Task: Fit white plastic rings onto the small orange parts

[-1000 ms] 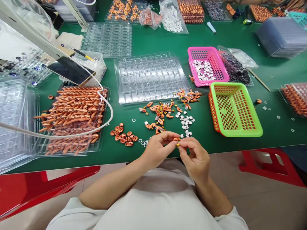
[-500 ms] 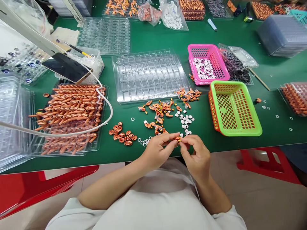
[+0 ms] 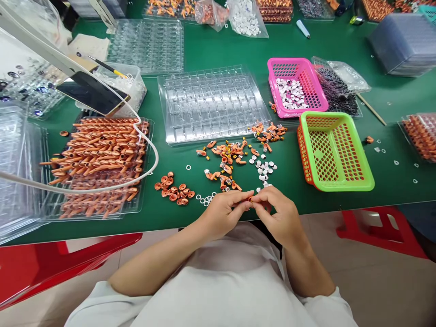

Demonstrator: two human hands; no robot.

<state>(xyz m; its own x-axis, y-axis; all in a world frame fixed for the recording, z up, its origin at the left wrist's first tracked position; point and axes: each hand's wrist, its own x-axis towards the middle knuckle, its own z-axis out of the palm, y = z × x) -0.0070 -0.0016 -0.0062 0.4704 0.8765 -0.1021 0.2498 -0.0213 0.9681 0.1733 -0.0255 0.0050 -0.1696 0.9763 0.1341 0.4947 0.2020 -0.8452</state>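
Hands slightly nearer the table edge, left hand (image 3: 226, 210) and right hand (image 3: 279, 211) grips pinching small orange part (image 3: 250, 199) between fingertips.

Bare green table mat (image 3: 293, 170) lies open at centre, between the scattered small orange plastic parts (image 3: 228, 161) and the green plastic mesh basket (image 3: 335, 152). A white cable (image 3: 150, 159) loops across the left of the frame, over the clear tray of orange tubes (image 3: 98, 163).

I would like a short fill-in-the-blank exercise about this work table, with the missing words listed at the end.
1. Both hands, left hand and right hand, pinch one small ____ part between the fingertips.
2. The basket with no parts inside has a ____ rim.
3. The small white discs lie inside the ____ basket.
4. The phone rests above the tray of orange tubes, on the person's ____ side.

Missing words: orange; green; pink; left
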